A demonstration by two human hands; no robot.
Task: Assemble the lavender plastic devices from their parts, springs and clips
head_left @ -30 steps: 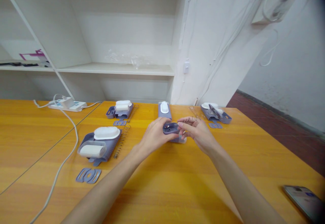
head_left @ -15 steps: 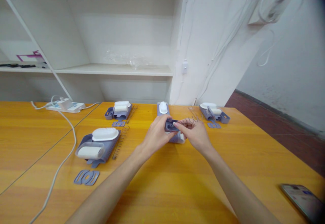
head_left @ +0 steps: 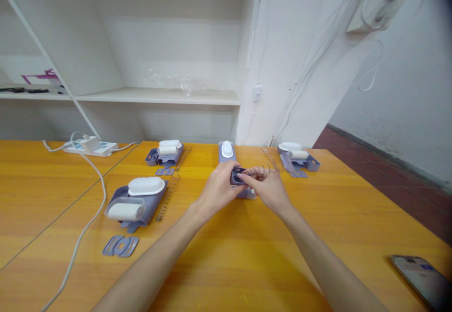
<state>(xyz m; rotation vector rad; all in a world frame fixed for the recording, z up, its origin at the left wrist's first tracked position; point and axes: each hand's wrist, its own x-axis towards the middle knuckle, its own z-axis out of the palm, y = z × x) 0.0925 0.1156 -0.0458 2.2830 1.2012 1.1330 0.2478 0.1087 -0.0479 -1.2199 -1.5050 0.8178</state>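
My left hand (head_left: 219, 182) is closed around a small grey-purple plastic box part (head_left: 238, 177), with its hollow side showing. My right hand (head_left: 271, 190) pinches a thin metal coil spring (head_left: 263, 169) at the box part's opening. The spring stretches rightward over the right fingers; its end inside the part is hidden. Behind and below the hands lies a grey-purple housing with a white oval piece (head_left: 227, 150), partly covered by the left hand. A clear cover (head_left: 249, 193) shows beneath the hands.
Similar sets with white rollers lie at the front left (head_left: 125, 211), back left (head_left: 168, 151) and back right (head_left: 298, 155). Flat grey-purple plates (head_left: 120, 246) and loose springs (head_left: 167, 199) lie beside them. A power strip (head_left: 91, 147), white cable (head_left: 83, 232) and phone (head_left: 422, 279) are on the table.
My right fingers have moved slightly left, deeper into the box part's opening, and the spring now stretches farther over the hand. The box part has tilted a little.
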